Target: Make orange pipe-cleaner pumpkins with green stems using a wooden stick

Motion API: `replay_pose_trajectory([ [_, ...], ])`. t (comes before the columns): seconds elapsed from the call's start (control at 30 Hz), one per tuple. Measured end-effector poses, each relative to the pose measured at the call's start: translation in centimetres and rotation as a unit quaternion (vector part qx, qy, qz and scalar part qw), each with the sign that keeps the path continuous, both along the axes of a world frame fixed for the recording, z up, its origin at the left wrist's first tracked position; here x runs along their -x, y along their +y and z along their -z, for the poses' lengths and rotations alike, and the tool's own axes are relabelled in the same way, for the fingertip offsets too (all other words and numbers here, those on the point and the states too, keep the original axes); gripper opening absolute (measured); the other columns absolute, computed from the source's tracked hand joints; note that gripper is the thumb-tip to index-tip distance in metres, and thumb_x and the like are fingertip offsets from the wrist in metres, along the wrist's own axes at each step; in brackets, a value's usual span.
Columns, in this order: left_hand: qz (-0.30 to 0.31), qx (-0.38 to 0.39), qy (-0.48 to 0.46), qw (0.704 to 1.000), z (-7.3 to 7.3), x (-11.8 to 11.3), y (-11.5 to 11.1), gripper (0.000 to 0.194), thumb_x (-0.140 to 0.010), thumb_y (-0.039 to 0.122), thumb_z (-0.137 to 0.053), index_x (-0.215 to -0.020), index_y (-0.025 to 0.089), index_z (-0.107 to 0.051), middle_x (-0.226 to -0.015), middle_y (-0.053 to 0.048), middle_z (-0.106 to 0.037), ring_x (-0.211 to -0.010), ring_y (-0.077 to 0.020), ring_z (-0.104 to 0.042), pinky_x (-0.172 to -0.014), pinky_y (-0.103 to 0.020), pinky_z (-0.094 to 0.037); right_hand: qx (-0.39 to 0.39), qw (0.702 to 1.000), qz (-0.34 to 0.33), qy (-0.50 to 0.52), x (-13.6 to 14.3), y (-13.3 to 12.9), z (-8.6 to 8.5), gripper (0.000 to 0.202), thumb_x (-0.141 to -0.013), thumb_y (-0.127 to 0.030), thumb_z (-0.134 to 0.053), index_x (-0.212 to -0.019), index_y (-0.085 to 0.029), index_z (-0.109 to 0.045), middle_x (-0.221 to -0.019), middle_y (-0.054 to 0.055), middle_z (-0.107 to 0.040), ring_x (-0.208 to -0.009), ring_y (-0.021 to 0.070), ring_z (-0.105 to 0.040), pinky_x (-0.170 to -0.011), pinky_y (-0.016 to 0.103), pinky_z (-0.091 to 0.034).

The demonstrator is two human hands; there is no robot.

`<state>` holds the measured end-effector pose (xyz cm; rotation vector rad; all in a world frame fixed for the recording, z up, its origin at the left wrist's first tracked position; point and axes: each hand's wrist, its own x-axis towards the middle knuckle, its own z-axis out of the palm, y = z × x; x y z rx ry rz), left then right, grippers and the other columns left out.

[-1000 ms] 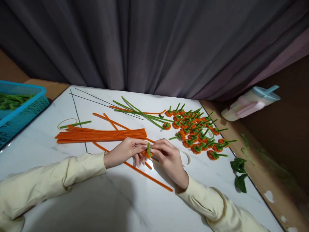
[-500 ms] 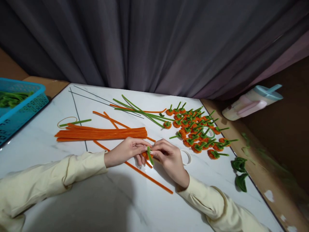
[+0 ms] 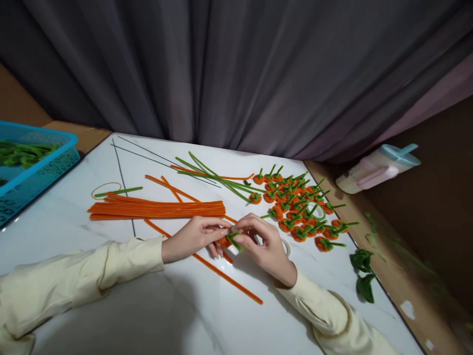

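Between my fingertips is a small orange pipe-cleaner pumpkin (image 3: 224, 241) with a green pipe-cleaner stem (image 3: 234, 240) on it. My left hand (image 3: 195, 237) is closed round the orange body. The fingers of my right hand (image 3: 263, 245) pinch at the green stem, partly covering it. Just behind my left hand lies a thick bundle of orange pipe cleaners (image 3: 158, 208). A loose orange pipe cleaner (image 3: 229, 279) runs beneath my hands toward the front. Several finished pumpkins (image 3: 291, 202) with green stems cluster to the right of my right hand.
Green pipe cleaners (image 3: 207, 170) and thin dark wires (image 3: 148, 156) lie farther back. A roll of tape (image 3: 317, 211) sits among the pumpkins; a white ring (image 3: 287, 246) is partly behind my right hand. Dark green pieces (image 3: 362, 261), a lidded cup (image 3: 369, 172) and a blue basket (image 3: 55, 157) flank the table.
The green stem has gone from standing nearly straight across the pumpkin to being bent between my fingers. My right hand has shifted slightly right, and the view has tilted a little.
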<state>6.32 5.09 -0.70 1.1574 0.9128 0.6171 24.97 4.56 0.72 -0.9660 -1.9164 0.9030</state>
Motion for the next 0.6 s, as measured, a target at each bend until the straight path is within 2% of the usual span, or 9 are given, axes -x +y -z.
replay_pose_trajectory([
  [0.23, 0.022, -0.015, 0.002, 1.000, 0.1, 0.2, 0.0, 0.025, -0.082, 0.033, -0.058, -0.093, 0.010, -0.064, -0.059, -0.003, -0.067, -0.054, -0.0123, -0.064, -0.056, -0.022, -0.053, -0.029, 0.999, -0.001, -0.023, 0.1, 0.1, 0.9, 0.008, -0.086, -0.019, -0.057, -0.080, -0.018, -0.062, -0.073, 0.001, -0.062, -0.056, 0.0092, -0.050, -0.053, 0.021, -0.039],
  [0.43, 0.029, 0.000, 0.001, 1.000, 0.0, 0.2, -0.1, 0.023, -0.079, 0.028, -0.061, -0.093, 0.010, -0.063, -0.062, -0.005, -0.069, -0.059, -0.0147, -0.067, -0.059, -0.024, -0.054, -0.020, 0.999, 0.028, -0.019, 0.3, -0.1, 1.6, 0.009, -0.086, -0.019, -0.055, -0.077, -0.018, -0.056, -0.071, -0.001, -0.059, -0.057, 0.0090, -0.050, -0.054, 0.020, -0.040],
  [0.6, 0.047, 0.008, -0.005, 0.999, -0.2, 0.3, -0.2, 0.026, -0.079, 0.031, -0.062, -0.094, 0.010, -0.061, -0.064, -0.006, -0.068, -0.065, -0.0177, -0.069, -0.062, -0.025, -0.054, -0.043, 0.999, 0.018, -0.019, 0.3, -0.3, 2.0, 0.008, -0.087, -0.018, -0.054, -0.079, -0.019, -0.054, -0.072, -0.001, -0.058, -0.059, 0.0086, -0.050, -0.055, 0.019, -0.039],
])
